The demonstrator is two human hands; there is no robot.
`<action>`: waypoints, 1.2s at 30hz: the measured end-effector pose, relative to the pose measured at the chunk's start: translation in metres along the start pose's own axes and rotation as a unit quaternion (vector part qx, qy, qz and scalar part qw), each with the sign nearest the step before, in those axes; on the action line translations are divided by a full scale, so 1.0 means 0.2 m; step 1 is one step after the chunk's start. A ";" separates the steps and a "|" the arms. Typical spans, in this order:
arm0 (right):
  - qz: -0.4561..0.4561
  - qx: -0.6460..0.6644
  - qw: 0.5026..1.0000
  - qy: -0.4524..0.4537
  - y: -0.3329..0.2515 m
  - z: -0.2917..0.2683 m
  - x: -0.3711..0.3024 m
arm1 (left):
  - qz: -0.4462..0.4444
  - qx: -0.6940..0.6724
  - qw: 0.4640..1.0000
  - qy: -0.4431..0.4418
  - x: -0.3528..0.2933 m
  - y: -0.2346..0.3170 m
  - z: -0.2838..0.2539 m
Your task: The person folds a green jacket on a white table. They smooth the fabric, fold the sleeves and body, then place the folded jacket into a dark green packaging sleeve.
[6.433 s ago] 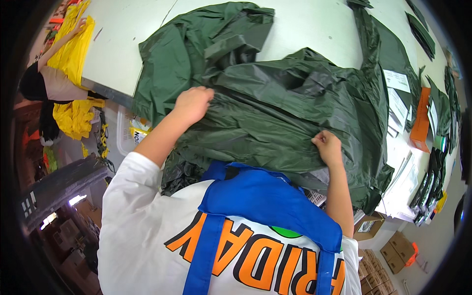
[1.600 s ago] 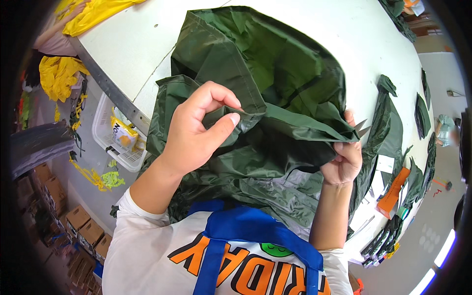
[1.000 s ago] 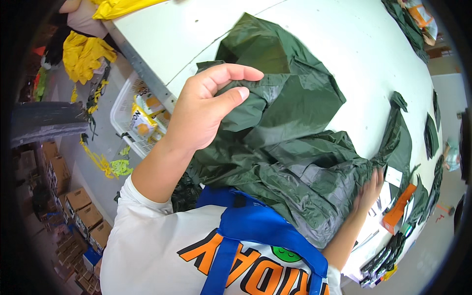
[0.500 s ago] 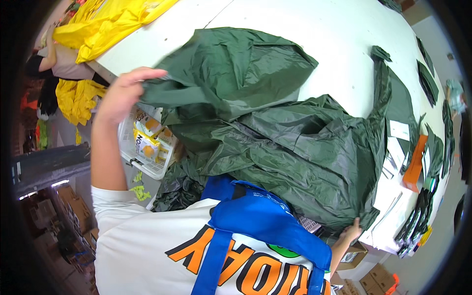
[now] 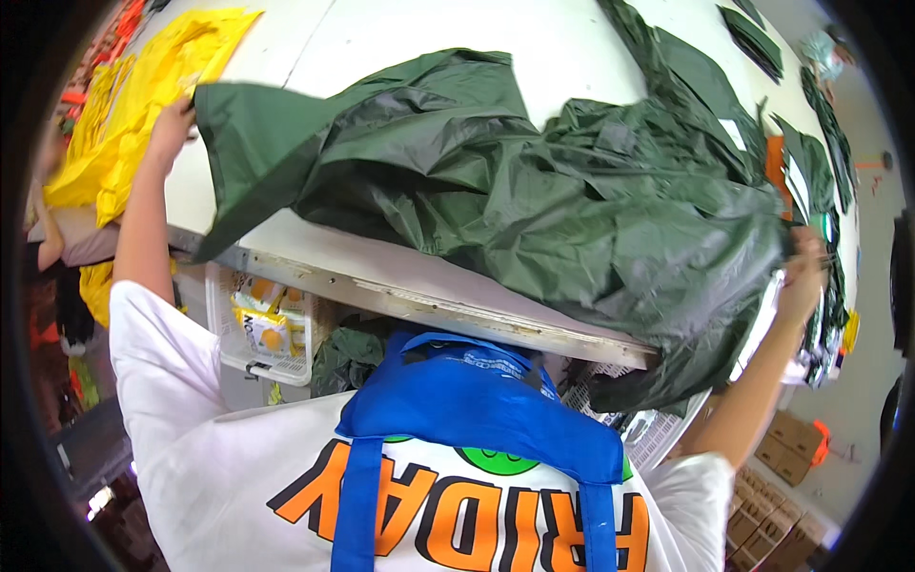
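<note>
A large dark green raincoat-like garment (image 5: 457, 181) of thin, shiny, crumpled cloth lies spread over the white table (image 5: 400, 29). My left hand (image 5: 172, 132) pinches its far left corner, and the cloth there is pulled taut. At the right end, my right hand (image 5: 808, 265) is closed on the garment's edge, slightly blurred. The near right part of the cloth droops over the table's front edge. Another dark green piece (image 5: 701, 81) lies beyond it, at the far right.
Yellow garments (image 5: 143, 105) are heaped at the far left, beside another person's arm (image 5: 50, 234). Under the table edge (image 5: 410, 300) is a white basket (image 5: 226, 329) with yellow-and-white packets. Several folded dark pieces lie along the right side. Cardboard boxes (image 5: 772, 520) stand lower right.
My left hand has moved left and away from me, drawing the corner out. My right hand has moved up and right. The garment has shifted farther onto the table, baring its front edge.
</note>
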State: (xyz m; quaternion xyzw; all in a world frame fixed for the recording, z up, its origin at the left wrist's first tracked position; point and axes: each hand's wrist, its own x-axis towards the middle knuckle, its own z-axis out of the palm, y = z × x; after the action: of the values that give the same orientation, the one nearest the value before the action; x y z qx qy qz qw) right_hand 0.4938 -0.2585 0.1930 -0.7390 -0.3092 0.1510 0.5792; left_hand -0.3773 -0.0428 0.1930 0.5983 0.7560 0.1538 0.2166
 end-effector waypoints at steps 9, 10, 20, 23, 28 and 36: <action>0.397 0.495 0.773 0.025 0.80 -0.05 -1.58 | 0.030 -0.185 0.976 -0.107 -0.20 -0.13 0.12; 0.370 0.504 0.780 0.037 0.87 -0.06 -1.63 | 0.041 -0.206 0.973 -0.094 -0.24 -0.04 0.09; 0.359 0.470 0.758 0.275 1.17 -0.23 -1.48 | 0.137 -0.194 0.965 -0.112 -0.18 0.42 -0.34; 0.224 0.311 0.839 0.386 1.08 -0.32 -1.30 | 0.134 -0.168 0.973 -0.083 -0.14 0.54 -0.49; -0.071 -0.056 0.949 0.301 -0.04 -0.34 -0.91 | 0.004 -0.142 0.990 -0.014 0.03 0.47 -0.65; -0.231 -0.011 0.937 0.261 -0.23 -0.46 -0.51 | -0.006 -0.291 0.951 -0.101 -0.28 0.28 -0.44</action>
State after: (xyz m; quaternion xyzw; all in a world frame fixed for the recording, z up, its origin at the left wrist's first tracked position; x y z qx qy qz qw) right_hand 0.4564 -0.3866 0.2495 -0.6665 -0.3112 -0.1887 0.6506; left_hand -0.3641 -0.0811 0.3038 0.5172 0.6562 0.3044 0.4573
